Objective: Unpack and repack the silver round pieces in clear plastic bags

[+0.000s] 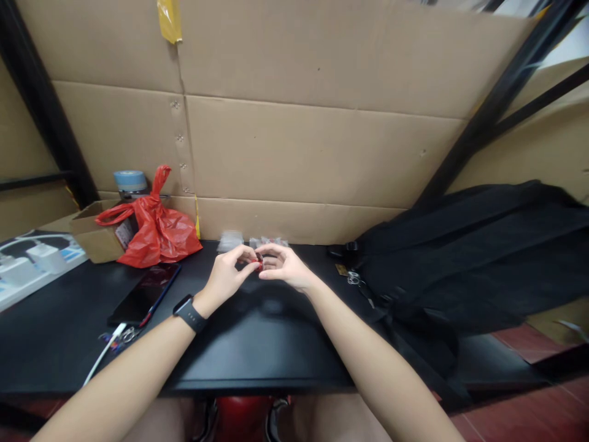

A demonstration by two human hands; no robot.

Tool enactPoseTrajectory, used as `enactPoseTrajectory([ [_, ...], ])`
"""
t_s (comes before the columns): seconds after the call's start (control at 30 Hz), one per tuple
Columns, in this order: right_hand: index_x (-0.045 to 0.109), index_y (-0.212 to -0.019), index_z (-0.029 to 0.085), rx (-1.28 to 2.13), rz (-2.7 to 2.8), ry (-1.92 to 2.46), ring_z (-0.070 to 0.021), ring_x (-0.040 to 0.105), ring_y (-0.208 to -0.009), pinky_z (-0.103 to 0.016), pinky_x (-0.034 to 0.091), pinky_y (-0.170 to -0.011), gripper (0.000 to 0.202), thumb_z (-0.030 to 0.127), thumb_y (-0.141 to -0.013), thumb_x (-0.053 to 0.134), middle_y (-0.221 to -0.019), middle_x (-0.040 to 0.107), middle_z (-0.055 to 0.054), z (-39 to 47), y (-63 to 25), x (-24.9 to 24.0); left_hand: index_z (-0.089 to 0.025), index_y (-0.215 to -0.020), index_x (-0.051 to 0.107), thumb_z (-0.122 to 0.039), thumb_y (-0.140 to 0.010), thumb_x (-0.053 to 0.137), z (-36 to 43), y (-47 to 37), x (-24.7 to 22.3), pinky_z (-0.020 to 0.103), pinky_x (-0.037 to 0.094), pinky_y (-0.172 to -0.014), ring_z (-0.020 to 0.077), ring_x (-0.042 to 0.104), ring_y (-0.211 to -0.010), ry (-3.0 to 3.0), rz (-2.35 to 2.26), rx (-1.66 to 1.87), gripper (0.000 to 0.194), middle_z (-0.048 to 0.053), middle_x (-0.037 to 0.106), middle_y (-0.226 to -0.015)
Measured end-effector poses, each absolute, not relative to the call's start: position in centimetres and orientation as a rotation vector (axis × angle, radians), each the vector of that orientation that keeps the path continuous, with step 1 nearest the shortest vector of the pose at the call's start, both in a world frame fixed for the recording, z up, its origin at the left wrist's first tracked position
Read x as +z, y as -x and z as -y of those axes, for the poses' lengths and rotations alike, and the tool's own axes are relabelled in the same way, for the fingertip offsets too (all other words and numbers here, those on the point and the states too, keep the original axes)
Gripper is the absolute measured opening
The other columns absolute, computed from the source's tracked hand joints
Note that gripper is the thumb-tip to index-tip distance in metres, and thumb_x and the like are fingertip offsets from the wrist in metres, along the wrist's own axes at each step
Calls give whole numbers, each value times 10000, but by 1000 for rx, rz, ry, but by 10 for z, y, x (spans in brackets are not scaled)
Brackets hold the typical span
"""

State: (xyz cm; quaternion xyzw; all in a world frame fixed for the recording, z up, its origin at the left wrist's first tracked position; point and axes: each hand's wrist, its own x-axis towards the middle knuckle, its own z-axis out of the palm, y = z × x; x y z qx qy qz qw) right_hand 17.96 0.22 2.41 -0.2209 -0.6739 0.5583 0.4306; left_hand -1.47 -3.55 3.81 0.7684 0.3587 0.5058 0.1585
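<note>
Above the black table point(257, 350), my two hands meet around a small red item point(260, 263) that looks round and partly clear; its kind is too small to make out. My left hand point(232, 268), with a dark watch point(190, 312) on the wrist, pinches it between thumb and fingers. On its other side my right hand point(289, 268) curls with thumb and fingers closing on the same item, whose edges the fingertips partly hide. Just behind the hands lie small clear plastic bags point(230, 240), and another bag point(271, 242) shows some red inside.
At left are a tied red plastic bag point(161, 233), a cardboard box point(99, 236), a phone point(146, 294) with a white cable point(103, 353), and a power strip point(43, 270). A black backpack point(478, 258) fills the right. Cardboard point(294, 153) walls the back.
</note>
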Motion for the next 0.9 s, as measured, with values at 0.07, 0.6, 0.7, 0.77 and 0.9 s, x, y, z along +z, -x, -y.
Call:
enactPoseTrajectory([
  [0.07,663,-1092,240,1397,1676,547,-189,667,-974,-375,557,-910,574,223,-571,904,-1120,665,-40,-2,-179,24,-211,-884,649,-284,-850,675,36,15,39,259,548,-781,151,686,-779,-2201,-1014,1447,84,4,724,-851],
  [0.6,699,-1086,216,1384,1653,582,-189,694,-917,-382,567,-895,594,204,-534,919,-1059,710,-50,-2,-178,23,-209,-929,603,-219,-830,663,40,8,35,273,555,-781,158,699,-784,-2122,-1072,1502,116,14,723,-851],
  [0.7,720,-1059,197,1354,1645,624,-204,706,-916,-408,560,-920,593,197,-504,929,-1037,732,-61,-4,-176,21,-199,-919,602,-225,-820,675,38,7,29,271,550,-764,159,702,-781,-1994,-1068,1520,126,16,716,-830],
  [0.77,732,-1043,184,1324,1640,654,-216,711,-923,-422,555,-935,596,194,-482,934,-1037,742,-73,-5,-174,20,-190,-902,599,-233,-808,684,35,6,26,267,549,-747,162,704,-786,-1899,-1035,1516,134,22,708,-825],
  [0.9,748,-1017,182,1255,1625,680,-222,716,-904,-429,566,-924,592,203,-457,939,-1039,750,-81,-7,-171,17,-172,-842,599,-265,-772,712,28,7,22,286,565,-763,173,708,-794,-1742,-944,1474,161,37,699,-832],
])
